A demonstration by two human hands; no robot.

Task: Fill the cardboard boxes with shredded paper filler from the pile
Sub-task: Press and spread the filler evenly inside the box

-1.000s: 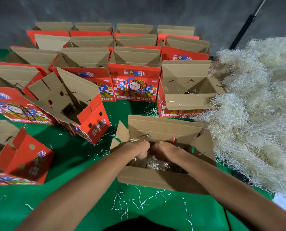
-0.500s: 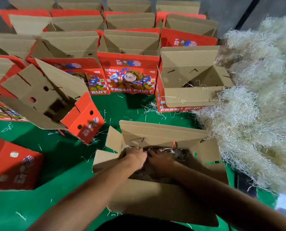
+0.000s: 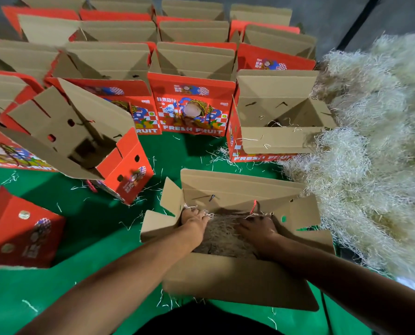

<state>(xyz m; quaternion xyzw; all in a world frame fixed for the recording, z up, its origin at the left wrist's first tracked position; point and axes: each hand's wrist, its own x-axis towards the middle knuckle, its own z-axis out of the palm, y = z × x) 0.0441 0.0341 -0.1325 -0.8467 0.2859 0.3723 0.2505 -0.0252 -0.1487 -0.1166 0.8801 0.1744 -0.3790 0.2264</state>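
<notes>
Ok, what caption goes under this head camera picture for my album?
Both hands press shredded paper down into an open box.

The boxes are red outside with blue and checkered white cartoon prints, plain brown inside. The shredded paper is pale cream. The cloth underneath is bright green.

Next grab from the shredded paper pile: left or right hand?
Right, probably. The right hand is on the side of the nearest box facing the shredded paper pile. The left hand is at the far side and would have to cross over.
</notes>
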